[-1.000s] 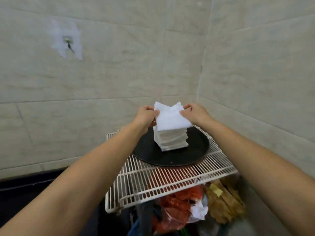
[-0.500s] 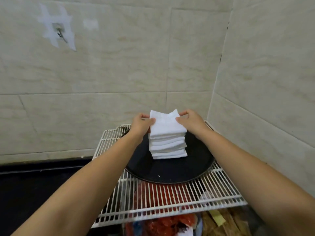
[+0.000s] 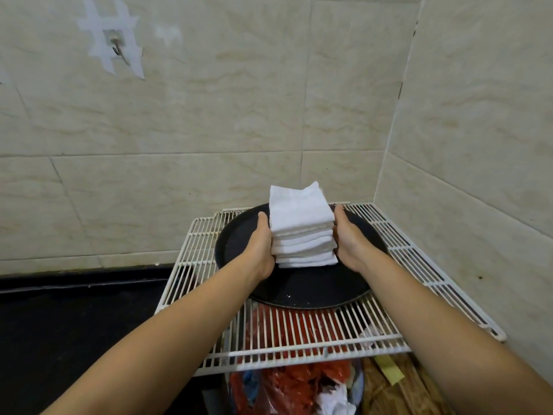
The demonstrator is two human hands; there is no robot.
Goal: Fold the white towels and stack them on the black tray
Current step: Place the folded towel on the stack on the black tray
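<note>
Both hands press flat against the sides of the towel stack on the tray.

The stack of white towels (image 3: 302, 232) stands upright on the black tray (image 3: 299, 289), its top towel's far corners curling up. The left hand (image 3: 261, 244) and right hand (image 3: 348, 239) flank it, each grip flat-fingered against a side. The tray sits on a white wire rack (image 3: 329, 333) in the tiled corner; a bin of red and white rubbish (image 3: 299, 387) lies beneath.

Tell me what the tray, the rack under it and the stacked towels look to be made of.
Black tray: matte, faintly speckled, probably plastic or rubber-faced. Rack: thin parallel rods in glossy white, likely coated steel wire. Towels: soft nubby white cloth, apparently cotton terry, folded edges showing as layers.
</note>
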